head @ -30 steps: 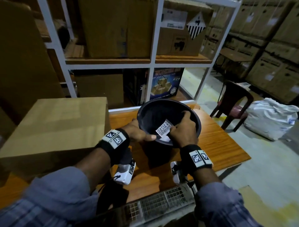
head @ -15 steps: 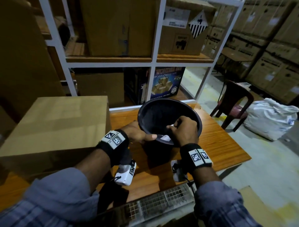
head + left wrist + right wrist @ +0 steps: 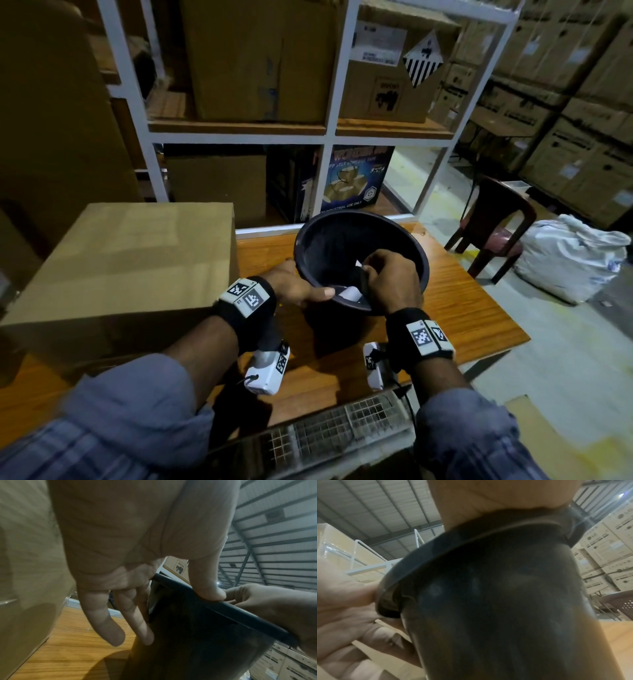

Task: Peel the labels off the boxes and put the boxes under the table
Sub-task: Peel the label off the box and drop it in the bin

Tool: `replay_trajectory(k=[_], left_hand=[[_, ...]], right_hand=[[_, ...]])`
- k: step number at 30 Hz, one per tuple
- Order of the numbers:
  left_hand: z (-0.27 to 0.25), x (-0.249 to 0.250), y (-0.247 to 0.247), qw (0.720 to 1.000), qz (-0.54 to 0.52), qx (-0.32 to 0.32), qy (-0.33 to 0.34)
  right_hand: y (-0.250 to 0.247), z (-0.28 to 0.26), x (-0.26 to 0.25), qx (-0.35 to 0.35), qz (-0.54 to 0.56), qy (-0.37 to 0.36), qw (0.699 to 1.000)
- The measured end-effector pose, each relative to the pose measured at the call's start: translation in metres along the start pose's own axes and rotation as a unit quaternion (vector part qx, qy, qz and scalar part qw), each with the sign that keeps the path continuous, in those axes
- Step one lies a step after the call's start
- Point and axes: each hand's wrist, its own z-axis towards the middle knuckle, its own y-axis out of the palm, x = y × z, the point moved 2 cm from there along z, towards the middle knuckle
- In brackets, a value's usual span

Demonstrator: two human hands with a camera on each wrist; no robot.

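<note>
The peeled label was down inside the black bin, a white scrap stuck near the rim closest to the person. The right hand was curled over that rim with a bit of white paper pinched at its fingertips, though you couldn't really tell how much of the label it had. The left hand gripped the bin's rim, thumb on top and fingers down the outside wall, as the left wrist view showed. The bin stood on the wooden tabletop, just beside a big plain cardboard box on its left. Behind were white shelves stacked with more cartons.
</note>
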Motion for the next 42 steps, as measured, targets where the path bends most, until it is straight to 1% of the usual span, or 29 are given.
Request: replay_trajectory(k=[3,6,10,15,17,19,22,23,24,26,27,29,32,33,34,36,40,42], left_hand=[[0.0,-0.002,0.001,1.0,0.004,-0.003,0.008],[0.001,-0.004,0.002,1.0,0.005,-0.01,-0.002],[0.003,-0.007,0.002,1.0,0.016,-0.002,-0.001],[0.005,-0.013,0.002,0.999,0.034,0.019,-0.028],[0.006,-0.015,0.004,0.999,0.041,0.017,-0.019],[0.005,-0.018,0.01,0.998,0.052,0.013,-0.015],[0.008,-0.031,0.02,0.997,0.055,0.053,-0.015],[0.01,-0.035,0.023,0.997,0.053,0.054,-0.005],[0.012,-0.039,0.027,0.999,0.026,0.047,0.002],[0.014,-0.04,0.029,0.998,-0.05,0.044,0.003],[0.011,-0.036,0.028,0.997,-0.062,0.048,0.013],[0.015,-0.033,0.026,0.996,-0.032,0.064,0.048],[0.008,-0.026,0.025,0.989,0.066,0.085,0.098],[0.004,-0.024,0.026,0.985,0.092,0.094,0.115],[0.004,-0.023,0.028,0.979,0.114,0.105,0.13],[0.002,-0.021,0.032,0.973,0.132,0.115,0.153],[-0.003,-0.018,0.035,0.969,0.113,0.121,0.184],[-0.004,-0.016,0.033,0.965,0.113,0.135,0.196]], right_hand=[[0.0,-0.002,0.001,-0.001,0.007,0.006,1.0],[0.0,-0.002,0.001,0.001,0.01,0.006,1.0],[0.002,-0.003,0.004,-0.017,-0.006,0.002,1.0],[0.003,-0.009,0.008,-0.002,-0.03,-0.031,0.999],[0.004,-0.011,0.01,-0.003,-0.039,-0.037,0.999],[0.007,-0.015,0.013,-0.006,-0.025,-0.044,0.999],[0.021,-0.025,0.024,-0.039,0.005,-0.036,0.999],[0.026,-0.03,0.03,-0.045,0.009,-0.028,0.999],[0.029,-0.034,0.036,-0.04,0.016,-0.019,0.999],[0.026,-0.039,0.042,-0.004,0.02,-0.008,1.0],[0.021,-0.04,0.044,0.016,0.017,-0.002,1.0],[0.011,-0.038,0.05,0.028,0.025,0.025,0.999],[0.002,-0.027,0.058,-0.027,0.038,0.097,0.994],[0.0,-0.023,0.058,-0.048,0.038,0.108,0.992],[-0.001,-0.021,0.056,-0.064,0.036,0.11,0.991],[-0.006,-0.019,0.049,-0.068,0.034,0.102,0.992],[-0.015,-0.012,0.036,-0.054,0.041,0.074,0.995],[-0.019,-0.008,0.03,-0.051,0.032,0.055,0.997]])
